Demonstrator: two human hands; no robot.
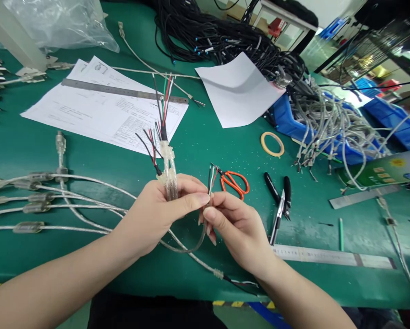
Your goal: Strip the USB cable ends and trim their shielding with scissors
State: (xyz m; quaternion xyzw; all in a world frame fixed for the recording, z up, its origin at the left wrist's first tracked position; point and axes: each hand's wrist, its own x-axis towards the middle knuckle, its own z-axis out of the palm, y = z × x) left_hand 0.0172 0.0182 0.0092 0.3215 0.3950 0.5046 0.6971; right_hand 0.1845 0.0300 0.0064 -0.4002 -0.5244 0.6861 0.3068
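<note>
My left hand (163, 208) is closed around a small bundle of clear-sheathed cables (169, 171) held upright, their stripped red, green, black and white wires (163, 103) fanning out above. My right hand (235, 228) pinches the end of another clear cable (210, 183), whose stripped coloured wires stick up between my fingertips. This cable loops down under both hands. The two hands nearly touch at the thumbs.
Orange scissors (235, 183) and black pliers (280, 201) lie right of my hands. A steel ruler (331, 256) lies near the front edge, another ruler (122, 91) on printed sheets (98, 114). Several cables with ferrites (29, 201) lie left. A tape roll (272, 144), blue bins (287, 119) and a black cable heap (218, 36) sit behind.
</note>
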